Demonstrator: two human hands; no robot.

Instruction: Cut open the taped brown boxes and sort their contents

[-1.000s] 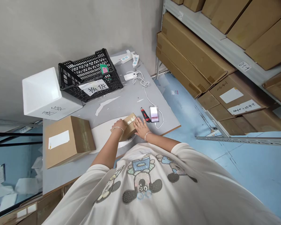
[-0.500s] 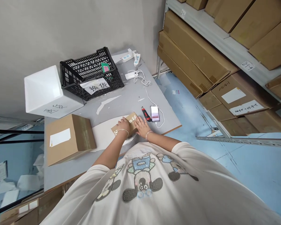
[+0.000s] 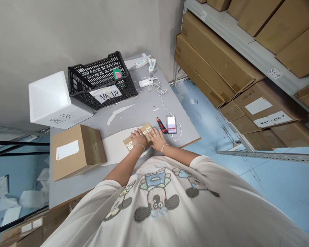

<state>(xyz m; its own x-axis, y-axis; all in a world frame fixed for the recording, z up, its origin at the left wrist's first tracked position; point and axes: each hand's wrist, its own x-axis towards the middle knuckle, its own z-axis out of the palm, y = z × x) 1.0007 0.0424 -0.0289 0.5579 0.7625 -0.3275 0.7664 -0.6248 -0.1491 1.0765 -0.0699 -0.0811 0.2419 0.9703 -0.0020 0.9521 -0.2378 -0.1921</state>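
A small flat brown package [image 3: 128, 142] with white print lies near the front edge of the table, on a white sheet [image 3: 113, 144]. My left hand [image 3: 139, 138] rests on top of it, fingers stretched out and spread. My right hand [image 3: 157, 139] lies over its right end with the fingers extended. Both palms face down, and they cover much of the package. Just beyond the right hand is a black and red utility knife [image 3: 161, 126]. A phone [image 3: 171, 125] with a blurred screen lies beside the knife, a white cable plugged into it.
A closed carton [image 3: 92, 145] stands on the table at the left. Behind it are a white foam box [image 3: 48, 99] and a black plastic crate [image 3: 100, 77]. Power strips [image 3: 142, 61] and a white charger [image 3: 145, 82] lie at the back. Shelves of cartons [image 3: 216, 58] stand to the right.
My left hand has slid slightly right along the package, baring more print at its left end. The right hand stays nearly in place. The whole view has shifted a little.
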